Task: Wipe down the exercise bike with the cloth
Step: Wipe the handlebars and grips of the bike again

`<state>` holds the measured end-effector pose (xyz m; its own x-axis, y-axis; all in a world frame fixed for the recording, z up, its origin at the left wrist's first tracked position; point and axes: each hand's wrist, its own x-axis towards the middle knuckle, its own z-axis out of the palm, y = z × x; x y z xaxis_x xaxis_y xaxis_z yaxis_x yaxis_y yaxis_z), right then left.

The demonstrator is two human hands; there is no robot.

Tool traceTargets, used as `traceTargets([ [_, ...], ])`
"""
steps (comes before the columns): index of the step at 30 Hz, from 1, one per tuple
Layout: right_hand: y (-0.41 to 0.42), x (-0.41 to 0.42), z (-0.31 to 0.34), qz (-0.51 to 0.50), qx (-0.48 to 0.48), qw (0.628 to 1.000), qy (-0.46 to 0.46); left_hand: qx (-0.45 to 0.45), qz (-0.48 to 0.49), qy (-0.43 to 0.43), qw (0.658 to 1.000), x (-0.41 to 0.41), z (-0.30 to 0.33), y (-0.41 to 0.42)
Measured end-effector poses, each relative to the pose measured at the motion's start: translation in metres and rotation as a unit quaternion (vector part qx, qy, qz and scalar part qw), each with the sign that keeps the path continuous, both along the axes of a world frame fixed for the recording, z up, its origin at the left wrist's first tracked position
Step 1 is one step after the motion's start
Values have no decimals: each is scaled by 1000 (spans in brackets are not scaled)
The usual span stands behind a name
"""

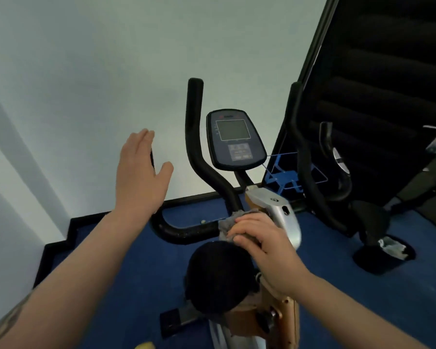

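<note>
Head view: right hand point(258, 236) gripping crumpled grey cloth point(230, 222) against exercise bike point(282, 212), beside smooth silver cover; left hand point(140, 172) flat, fingers straight, near padded black handlebar point(195, 137).

Cloth point(233, 220) mostly hidden under right hand point(262, 238); console point(235, 139) labels unreadable.

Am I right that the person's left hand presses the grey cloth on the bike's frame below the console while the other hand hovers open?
No, the hands are swapped. In the head view the right hand presses the grey cloth on the frame below the console; the left hand hovers open.
</note>
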<state>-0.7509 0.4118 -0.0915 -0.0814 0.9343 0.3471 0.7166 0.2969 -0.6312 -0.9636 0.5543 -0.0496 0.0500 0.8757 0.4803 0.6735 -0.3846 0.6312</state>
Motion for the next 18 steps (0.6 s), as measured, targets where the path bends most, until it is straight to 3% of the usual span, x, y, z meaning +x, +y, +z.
traceTargets([
  [4, -13, -3, 0, -40, -43, 994, 95, -11, -87, -22, 996, 25, -11, -57],
  [7, -15, 2, 10, -60, -114, 955, 268, -61, -124, -27, 990, 34, -21, -91],
  [10, -14, 14, 14, -183, -48, 921, 342, -64, -133, 6, 989, 35, -29, -112],
  [13, -3, 20, 12, -330, 30, 902, 276, -60, -125, 48, 989, 38, -36, -123],
  [16, 16, 2, 6, -359, 24, 930, 76, -66, -113, 52, 990, 39, -39, -126],
  [18, 21, -13, -4, -346, 6, 938, 24, -66, -106, 51, 991, 38, -41, -127],
])
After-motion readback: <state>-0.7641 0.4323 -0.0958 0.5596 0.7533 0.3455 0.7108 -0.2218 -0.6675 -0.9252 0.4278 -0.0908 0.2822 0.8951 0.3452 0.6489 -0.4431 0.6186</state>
